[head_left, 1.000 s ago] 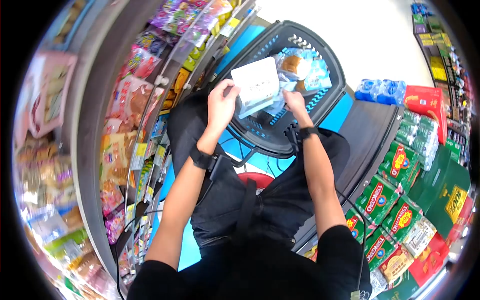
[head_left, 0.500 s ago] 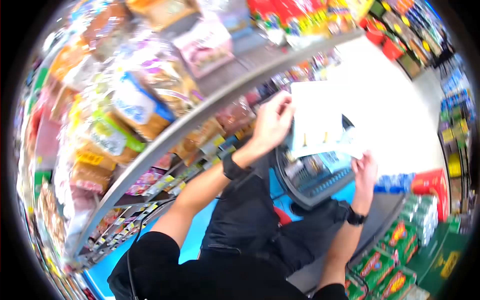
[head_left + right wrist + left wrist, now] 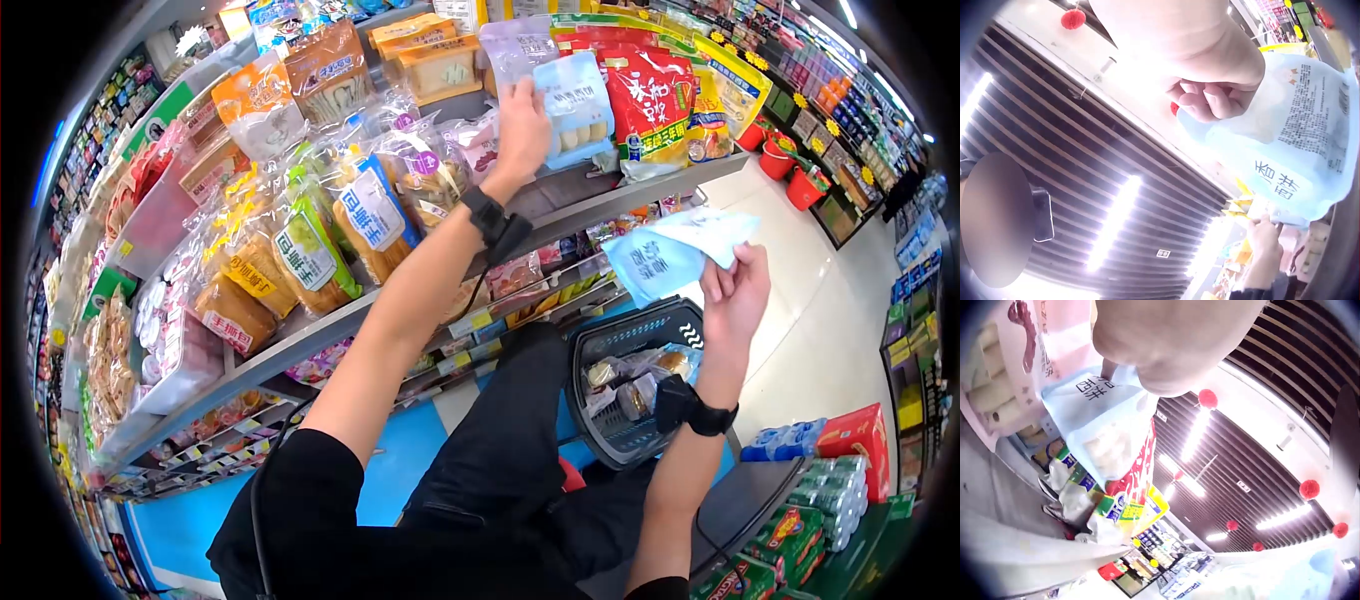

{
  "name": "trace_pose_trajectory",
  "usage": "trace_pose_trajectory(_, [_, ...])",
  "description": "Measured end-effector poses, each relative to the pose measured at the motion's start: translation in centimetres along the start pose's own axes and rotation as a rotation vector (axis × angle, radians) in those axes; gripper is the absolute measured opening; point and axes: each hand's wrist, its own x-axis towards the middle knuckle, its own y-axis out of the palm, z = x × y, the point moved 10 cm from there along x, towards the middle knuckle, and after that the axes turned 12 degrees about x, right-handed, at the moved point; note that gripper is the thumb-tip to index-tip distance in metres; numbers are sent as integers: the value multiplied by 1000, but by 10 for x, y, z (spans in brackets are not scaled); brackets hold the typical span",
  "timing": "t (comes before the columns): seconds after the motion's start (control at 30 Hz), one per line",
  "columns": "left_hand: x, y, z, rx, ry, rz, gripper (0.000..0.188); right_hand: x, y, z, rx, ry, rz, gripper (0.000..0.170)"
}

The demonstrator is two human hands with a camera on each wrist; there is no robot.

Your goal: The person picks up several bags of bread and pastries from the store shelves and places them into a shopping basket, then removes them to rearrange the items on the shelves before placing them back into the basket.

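My left hand (image 3: pixel 525 130) is up at the shelf, pinching the top edge of a light blue pouch of pastries (image 3: pixel 575 110). This pouch stands upright at the shelf's front, beside a lilac pouch (image 3: pixel 515 48) and a red bag (image 3: pixel 648 108). In the left wrist view a finger bends over the top of the blue pouch (image 3: pixel 1100 406). Lower and to the right, my right hand (image 3: pixel 738 295) grips a second light blue pouch (image 3: pixel 665 262) by its edge, tilted in the air above the basket. Printed text shows on that pouch (image 3: pixel 1297 134) in the right wrist view.
A dark shopping basket (image 3: pixel 615 448) with several packaged breads stands on the floor by my knees. Bagged breads (image 3: pixel 300 240) line the shelf to the left, behind a grey shelf edge (image 3: pixel 400 285). Stacked drink packs (image 3: pixel 835 500) stand at lower right.
Both hands have risen from the basket with pouches. My left hand has carried its pouch to the shelf; the right holds the other out over the basket. The head view has swung toward the shelf.
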Motion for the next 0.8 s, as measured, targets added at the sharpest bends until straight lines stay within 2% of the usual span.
trace_pose_trajectory(0.1, [14,8,16,-21,-103,-28,10,18,20,-22,36,23,34,30])
trace_pose_trajectory(0.2, [19,16,-2,-16,-82,35,12,38,35,-42,60,42,72,31])
trace_pose_trajectory(0.3, [17,16,1,23,5,-43,15,53,44,-47,106,47,126,30])
trace_pose_trajectory(0.4, [4,28,18,173,-5,44,31,65,45,-50,130,27,130,29])
trace_pose_trajectory(0.5, [-12,42,28,202,-109,284,56,77,47,-52,142,-11,129,28])
trace_pose_trajectory(0.6, [-21,49,36,267,-136,484,71,88,45,-61,163,-7,122,28])
trace_pose_trajectory(0.73, [-21,50,35,407,-133,570,70,113,41,-83,151,34,174,30])
trace_pose_trajectory(0.8, [-16,55,41,484,-50,526,69,125,39,-91,147,56,188,30])
